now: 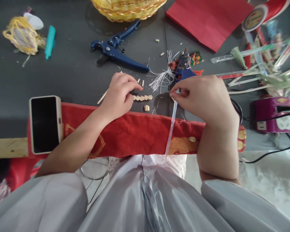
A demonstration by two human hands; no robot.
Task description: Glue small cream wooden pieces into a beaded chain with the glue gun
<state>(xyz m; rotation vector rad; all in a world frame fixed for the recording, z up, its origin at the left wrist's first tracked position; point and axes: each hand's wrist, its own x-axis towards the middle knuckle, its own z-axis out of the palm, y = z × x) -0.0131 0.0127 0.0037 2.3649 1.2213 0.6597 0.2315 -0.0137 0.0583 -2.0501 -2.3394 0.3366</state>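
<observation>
My left hand [119, 93] rests on the dark table with its fingers curled and pressed on the left end of a short row of small beige cane pieces [143, 97]. My right hand [203, 96] is closed round a blue glue gun [182, 69], whose nozzle points toward the row. A clear glue stick [171, 129] runs from the gun's back down toward my lap. One loose cane piece [146, 108] lies just below the row.
Blue pliers [118, 53] lie beyond my left hand, and a white fibre tassel [160, 79] lies between the hands. A phone [45, 124] sits on a red towel [135, 133] at the table's near edge. Yellow basket [128, 9], red paper [207, 19], purple power strip [273, 114].
</observation>
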